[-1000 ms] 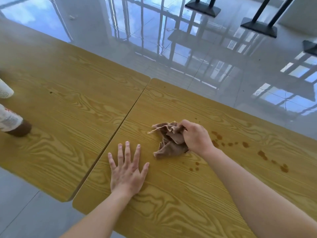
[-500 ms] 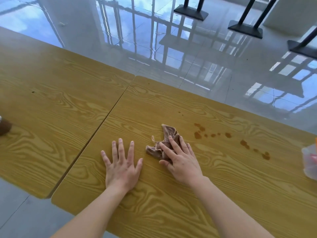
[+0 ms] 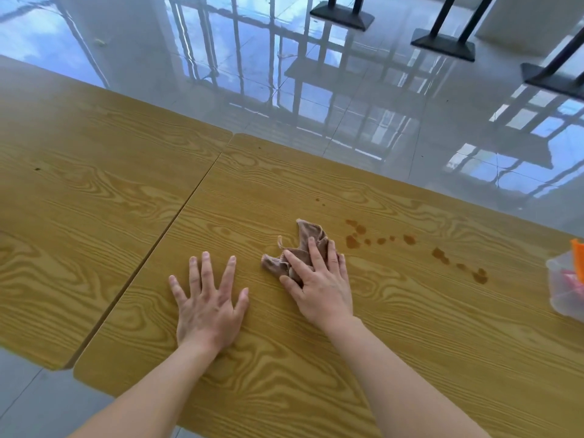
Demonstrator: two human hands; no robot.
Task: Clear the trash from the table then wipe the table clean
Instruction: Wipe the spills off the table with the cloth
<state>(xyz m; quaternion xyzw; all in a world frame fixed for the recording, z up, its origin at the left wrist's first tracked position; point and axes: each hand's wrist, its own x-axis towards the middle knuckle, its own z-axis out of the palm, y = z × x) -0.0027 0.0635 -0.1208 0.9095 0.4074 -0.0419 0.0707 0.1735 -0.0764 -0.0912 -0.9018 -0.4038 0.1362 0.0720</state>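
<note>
Pressing flat, the right hand [image 3: 319, 284] is laid open on the cloth [image 3: 305, 248] at center; the left hand [image 3: 207, 303] is spread empty on the table [image 3: 410, 358].

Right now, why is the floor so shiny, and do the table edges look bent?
Head view: the glossy floor mirrors window bars and sky as glare; the wide lens bows the table edges; the brown stains and cloth stay sharp.

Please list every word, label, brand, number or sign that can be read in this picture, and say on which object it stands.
None: no readable text appears anywhere in the view.
The wooden table, the brown cloth and both hands, left hand and right hand, carry no writing.
The clear plastic container at the right edge shows no legible label.
</note>
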